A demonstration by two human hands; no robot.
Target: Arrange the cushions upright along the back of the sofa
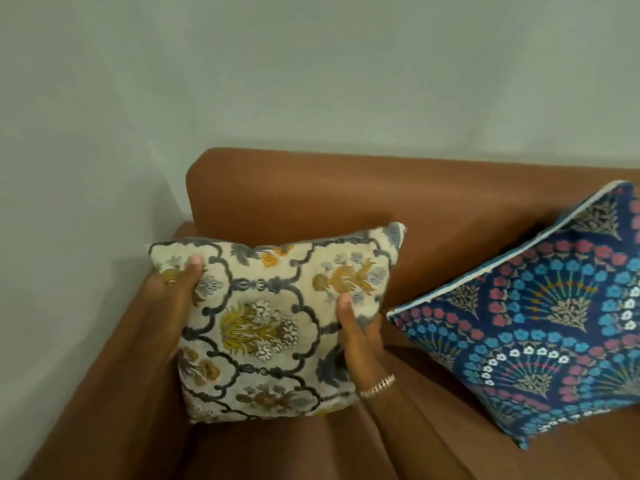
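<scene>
Centrally, the cream floral cushion stands at the sofa's corner, gripped at both side edges so it can settle upright against the backrest: left hand and right hand each closed on it. Beside it, the blue patterned cushion leans tilted; the upholstery looks smooth, leather-like.

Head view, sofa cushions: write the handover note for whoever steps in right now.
Left hand: gripping the left edge of the cream floral cushion, thumb on its face.
Right hand: gripping that cushion's right edge; a bracelet is on the wrist.
The cream floral cushion stands at the sofa's left corner, close to the backrest and the armrest.
The blue patterned cushion leans tilted, one corner up against the backrest.
Done: nothing let go yet.
Left: seat the cream one upright and release; straighten the blue one.
</scene>
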